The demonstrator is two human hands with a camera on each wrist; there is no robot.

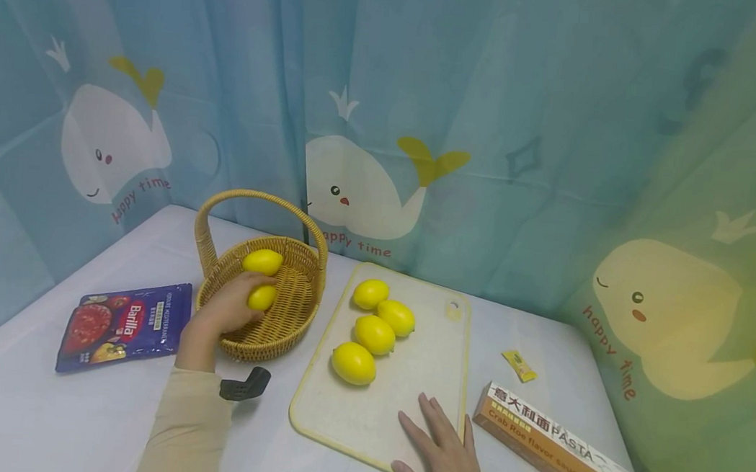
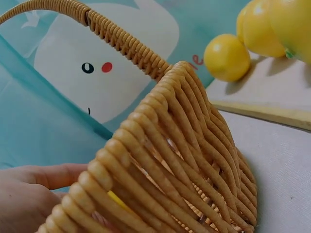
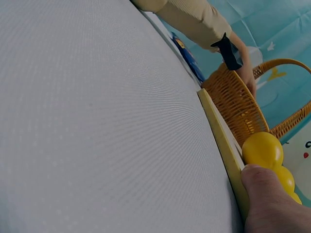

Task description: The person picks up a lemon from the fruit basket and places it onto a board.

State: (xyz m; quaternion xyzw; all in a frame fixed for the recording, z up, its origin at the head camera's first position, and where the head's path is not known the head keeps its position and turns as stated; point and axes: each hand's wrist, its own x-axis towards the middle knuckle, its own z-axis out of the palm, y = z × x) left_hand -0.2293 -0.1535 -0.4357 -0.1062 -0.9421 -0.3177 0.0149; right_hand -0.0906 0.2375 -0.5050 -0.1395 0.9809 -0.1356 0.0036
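Note:
My left hand (image 1: 236, 301) reaches over the near-left rim into a wicker basket (image 1: 295, 317), its fingers and thumb curled round a lemon (image 1: 261, 298). A second lemon (image 1: 262, 261) lies in the basket just beyond that hand. From the left wrist, the basket's woven side (image 2: 170, 141) hides most of the fingers. With its fingers spread, my right hand (image 1: 442, 456) rests on the near right corner of a white cutting board (image 1: 407, 396). Several lemons (image 1: 375, 335) lie in a loose row on the board's left half. The right thumb (image 3: 265, 187) shows at the board's edge.
A blue Barilla pouch (image 1: 127, 327) lies left of the basket. Right of the board are a small yellow packet (image 1: 519, 365) and a long pasta box (image 1: 566, 450). The basket's tall handle (image 1: 257, 196) arches over it. A whale-print curtain (image 1: 521, 129) hangs behind the table.

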